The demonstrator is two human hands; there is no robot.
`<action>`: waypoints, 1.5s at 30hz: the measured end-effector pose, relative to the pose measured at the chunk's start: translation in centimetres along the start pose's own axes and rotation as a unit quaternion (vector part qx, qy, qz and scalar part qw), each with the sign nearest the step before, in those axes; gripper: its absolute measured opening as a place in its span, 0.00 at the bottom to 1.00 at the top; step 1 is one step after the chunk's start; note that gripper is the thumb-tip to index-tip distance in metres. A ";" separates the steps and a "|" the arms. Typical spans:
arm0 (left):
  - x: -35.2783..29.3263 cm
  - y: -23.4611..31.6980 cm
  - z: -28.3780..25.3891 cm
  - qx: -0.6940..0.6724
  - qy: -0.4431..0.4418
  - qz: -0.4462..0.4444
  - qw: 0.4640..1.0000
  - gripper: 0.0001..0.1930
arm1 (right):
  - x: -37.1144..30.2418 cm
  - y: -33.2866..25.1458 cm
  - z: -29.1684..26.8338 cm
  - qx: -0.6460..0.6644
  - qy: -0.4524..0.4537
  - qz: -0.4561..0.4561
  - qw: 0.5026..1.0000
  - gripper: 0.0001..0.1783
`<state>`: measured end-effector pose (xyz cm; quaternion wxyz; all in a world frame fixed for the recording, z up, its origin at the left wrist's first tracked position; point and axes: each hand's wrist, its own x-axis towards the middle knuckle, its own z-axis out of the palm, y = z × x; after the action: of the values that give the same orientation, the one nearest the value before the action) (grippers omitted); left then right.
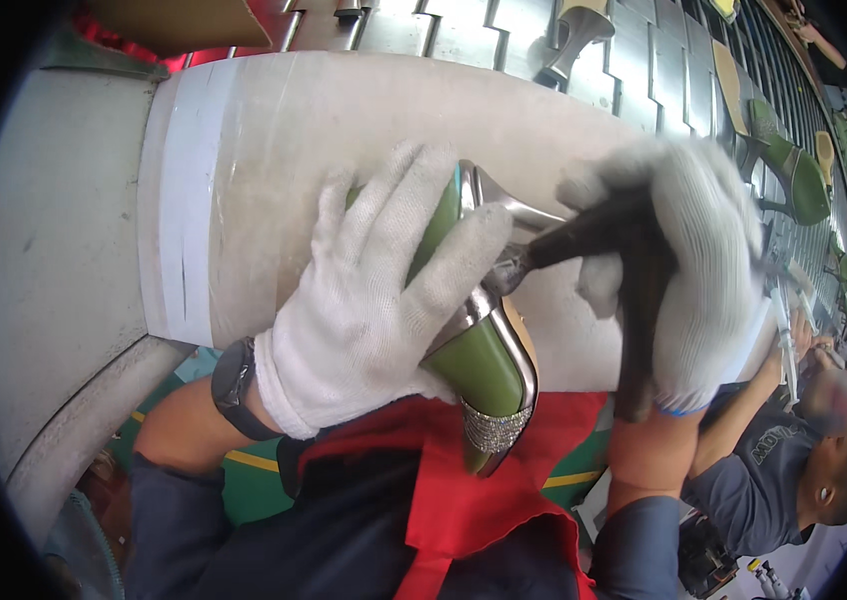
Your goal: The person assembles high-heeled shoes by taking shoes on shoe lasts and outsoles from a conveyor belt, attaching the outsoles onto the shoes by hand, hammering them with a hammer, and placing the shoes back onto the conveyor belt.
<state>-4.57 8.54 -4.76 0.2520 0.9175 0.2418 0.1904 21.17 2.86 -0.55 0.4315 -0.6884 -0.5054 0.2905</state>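
Note:
My left hand [364, 290], in a white knit glove, is closed around a green high-heeled shoe [489, 365] and presses it against the work surface. The shoe lies on its side with its metallic sole edge and slim heel toward my right; a band of sparkling stones crosses its toe end, nearest my body. In my gloved right hand [699, 265], slightly blurred, is a dark hammer [594, 230]. Its head points left, with the striking end at the middle of the shoe's sole, close to my left thumb. Whether it touches the sole, I cannot tell.
A pale padded work surface [344, 110] lies under the shoe. Beyond it runs a slatted metal conveyor [454, 30] carrying a metallic heeled shoe piece [579, 35] and green shoes [794, 175]. A brown box [184, 22] is at far left. Another person [759, 470] works at the right.

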 end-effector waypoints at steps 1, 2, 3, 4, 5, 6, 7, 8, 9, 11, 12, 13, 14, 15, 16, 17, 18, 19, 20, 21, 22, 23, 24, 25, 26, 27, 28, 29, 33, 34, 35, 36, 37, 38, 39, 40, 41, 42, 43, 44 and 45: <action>0.2 -0.1 -0.1 -0.009 -0.001 -0.009 1.000 0.73 | 0.6 0.7 -0.3 -0.113 -0.044 -0.108 0.987 0.23; 0.4 -0.2 -0.1 -0.017 -0.001 -0.017 1.000 0.73 | 0.4 0.6 -0.4 -0.115 -0.042 -0.104 0.987 0.23; 0.3 -0.3 0.1 -0.021 -0.003 -0.015 1.000 0.73 | 0.3 0.1 -0.5 -0.087 -0.051 -0.060 0.993 0.23; 0.1 -0.3 0.0 -0.014 0.003 -0.015 1.000 0.72 | 0.5 -0.5 -0.5 -0.055 -0.063 -0.022 0.996 0.22; 0.0 -0.3 0.0 -0.007 0.010 -0.015 1.000 0.72 | 0.8 -1.3 -0.5 -0.022 -0.075 0.015 0.997 0.22; 0.0 -0.3 0.1 -0.004 0.011 -0.017 1.000 0.72 | 1.0 -2.0 -0.3 0.010 -0.087 0.053 0.995 0.22; -0.1 -0.3 0.5 -0.008 0.024 -0.008 1.000 0.72 | 0.8 -2.7 -0.1 0.009 -0.086 0.051 0.995 0.22; 0.0 -0.3 0.7 -0.012 0.036 0.001 0.999 0.72 | 0.5 -3.5 0.3 0.093 -0.051 0.131 0.986 0.21; 0.0 -0.2 0.8 -0.011 0.037 0.002 0.999 0.72 | 0.2 -3.9 0.4 0.177 -0.015 0.208 0.962 0.21; 0.0 0.1 0.7 -0.021 0.034 0.000 0.999 0.73 | 0.1 -3.5 -0.2 0.193 -0.027 0.166 0.967 0.20; 0.2 0.2 0.6 -0.017 0.032 0.005 0.999 0.73 | 0.6 -3.7 -0.5 0.178 -0.063 0.159 0.969 0.19; 0.2 0.5 0.2 -0.011 0.029 0.000 1.000 0.74 | 1.0 -3.9 -0.7 0.163 -0.099 0.150 0.970 0.19; 0.3 0.6 0.1 -0.008 0.024 -0.003 1.000 0.75 | 1.3 -3.4 -0.6 0.207 -0.116 0.157 0.959 0.17; 0.3 0.7 0.0 -0.006 0.022 0.003 1.000 0.75 | 1.5 -4.1 -0.9 0.194 -0.134 0.161 0.958 0.17; 0.2 0.8 -0.1 0.005 0.016 0.007 1.000 0.76 | 1.6 -4.0 -1.0 0.180 -0.142 0.137 0.964 0.17; 0.2 0.9 -0.1 0.015 0.011 0.011 1.000 0.77 | 1.5 -3.9 -1.1 0.165 -0.148 0.113 0.969 0.17; 0.3 0.8 -0.1 0.023 0.012 0.015 1.000 0.76 | 1.3 -3.8 -1.2 0.167 -0.144 0.107 0.969 0.17; 0.4 1.0 -0.2 0.027 0.013 0.020 0.999 0.76 | 1.0 -3.7 -1.3 0.178 -0.116 0.107 0.971 0.16; 0.4 1.2 -0.5 0.058 0.011 0.032 0.998 0.76 | 0.5 -3.6 -1.3 0.188 -0.088 0.107 0.972 0.16; 0.4 1.5 -0.6 0.089 0.009 0.043 0.995 0.76 | -0.4 -3.0 -1.7 0.188 -0.084 0.102 0.973 0.16; 0.7 1.7 -0.4 0.109 0.015 0.050 0.993 0.68 | -1.1 -2.1 -2.6 0.206 -0.100 0.117 0.966 0.16; 1.2 1.8 0.0 0.108 0.018 0.059 0.992 0.68 | -2.3 -0.7 -3.5 0.223 -0.112 0.136 0.959 0.16; 1.7 1.9 0.2 0.081 0.013 0.145 0.986 0.62 | -3.9 0.9 -3.9 0.238 -0.059 0.181 0.952 0.16; 2.1 2.1 0.4 0.053 0.007 0.229 0.972 0.56 | -5.7 2.3 -4.4 0.251 -0.007 0.225 0.941 0.15; 2.8 2.8 0.2 0.033 -0.006 0.255 0.966 0.45 | -7.0 3.2 -5.0 0.276 0.039 0.212 0.937 0.15; 3.0 2.9 0.4 0.034 -0.004 0.253 0.967 0.45 | -8.1 4.0 -5.6 0.301 0.084 0.198 0.929 0.15; 3.3 3.0 0.3 0.004 -0.009 0.251 0.968 0.43 | -9.0 4.6 -6.2 0.313 0.118 0.195 0.922 0.16; 3.7 3.0 0.5 -0.031 -0.015 0.252 0.967 0.41 | -9.5 5.3 -6.1 0.311 0.122 0.192 0.923 0.16; 4.1 3.2 -1.6 -0.303 0.015 0.133 0.944 0.42 | -10.8 6.0 -5.7 0.317 0.224 0.133 0.912 0.16; 2.9 -0.4 -0.9 -0.279 -0.014 0.194 0.940 0.42 | -10.7 5.8 -5.4 0.311 0.219 0.121 0.917 0.15; 3.0 1.0 -1.7 -0.516 -0.027 0.052 0.855 0.38 | -10.8 6.1 -5.3 0.306 0.218 0.113 0.920 0.14; 3.5 1.2 -1.2 -0.640 -0.022 0.001 0.768 0.36 | -10.9 6.4 -5.2 0.307 0.220 0.110 0.919 0.14; 3.8 1.2 -0.5 -0.748 -0.014 -0.050 0.662 0.35 | -10.9 6.7 -5.3 0.316 0.218 0.110 0.917 0.14; 3.9 1.1 -0.3 -0.709 0.013 -0.131 0.692 0.35 | -10.8 6.8 -5.3 0.325 0.216 0.110 0.914 0.13; 4.1 0.8 -0.9 -0.708 0.015 -0.129 0.694 0.35 | -10.7 6.8 -5.1 0.326 0.215 0.107 0.915 0.13; 4.8 0.8 -1.8 -0.608 -0.016 -0.169 0.776 0.33 | -10.7 6.7 -5.2 0.315 0.218 0.113 0.917 0.13; 5.4 0.5 -2.5 -0.495 -0.047 -0.207 0.843 0.32 | -10.7 6.6 -5.1 0.305 0.220 0.119 0.919 0.13; 5.8 0.2 -2.8 -0.455 -0.031 -0.206 0.866 0.30 | -10.6 6.6 -5.1 0.304 0.220 0.118 0.920 0.13; 6.3 0.7 -3.5 -0.457 -0.033 -0.204 0.865 0.30 | -10.8 6.6 -5.2 0.311 0.216 0.118 0.918 0.12; 7.0 1.4 -4.9 -0.373 -0.107 -0.208 0.898 0.29 | -10.8 6.6 -5.4 0.318 0.213 0.119 0.916 0.12; 7.5 1.8 -5.5 -0.283 -0.179 -0.208 0.919 0.29 | -11.0 6.9 -5.6 0.316 0.215 0.119 0.916 0.12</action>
<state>-0.46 13.25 2.39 0.5745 0.7554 0.3140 0.0272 25.44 -10.02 -4.47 0.6871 -0.6169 -0.1971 0.3295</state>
